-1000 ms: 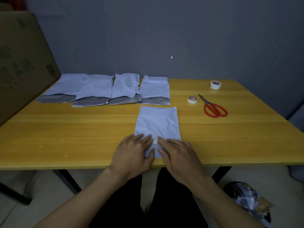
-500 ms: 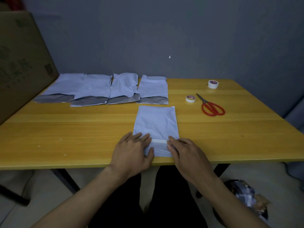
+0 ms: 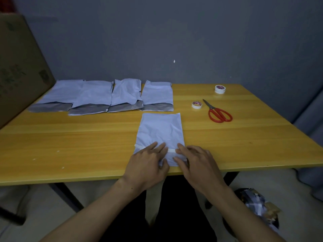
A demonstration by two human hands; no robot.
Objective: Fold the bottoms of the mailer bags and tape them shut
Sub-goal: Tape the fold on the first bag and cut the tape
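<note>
A yellow wooden table (image 3: 83, 137) stands against a plain grey wall (image 3: 218, 39) that has one small white mark (image 3: 174, 61) on it. A big cardboard box (image 3: 19, 67) leans at the table's left end. A few white specks (image 3: 58, 151) dot the tabletop. Down on the pale floor (image 3: 43, 210), to the right, sits a dark bin of crumpled scraps (image 3: 258, 205).

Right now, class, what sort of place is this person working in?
Probably a small packing station: a row of mailer bags on a wooden table, tape rolls and red scissors nearby, plus a cardboard box.
</note>
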